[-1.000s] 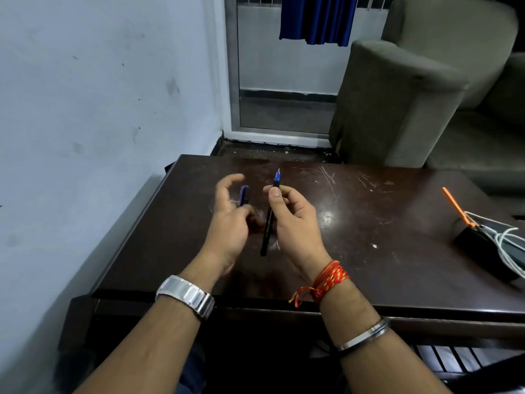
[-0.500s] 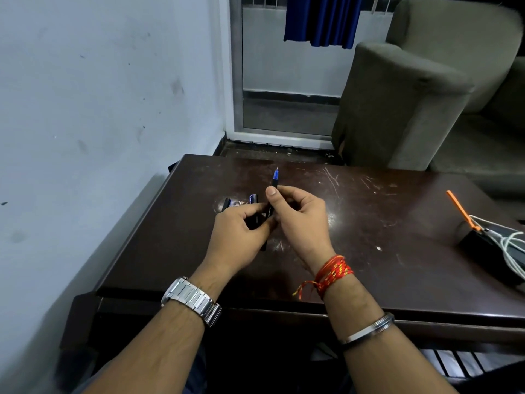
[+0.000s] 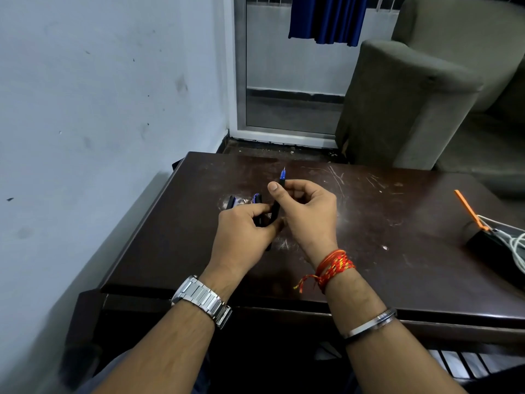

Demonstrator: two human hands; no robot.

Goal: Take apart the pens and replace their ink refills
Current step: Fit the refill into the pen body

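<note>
A black pen (image 3: 275, 213) with a blue tip section is held above the dark wooden table (image 3: 397, 265), in the space between the two hands, with its fine point directed up and away from the person. The upper barrel is pinched by the right hand (image 3: 308, 213): the thumb is laid along one side and the curled fingers are closed round the other. The lower part of the barrel is crossed by the left hand (image 3: 244, 233), whose fingers are curled; a small dark pen cap (image 3: 258, 198) with a blue end is pinched between its thumb and fingertips, just beside the pen. Whether the barrel is also touched by this hand cannot be told. A second small dark piece (image 3: 231, 202) is seen on the table just beyond the left hand, partly hidden, and what it is cannot be made out. A metal watch (image 3: 201, 300) is worn on the left wrist; red threads (image 3: 335, 267) and a metal bangle (image 3: 372, 322) are worn on the right forearm. At the right edge of the table an orange-handled object (image 3: 467, 207), a black block (image 3: 488, 247) and a white cable (image 3: 518, 248) are grouped together.
</note>
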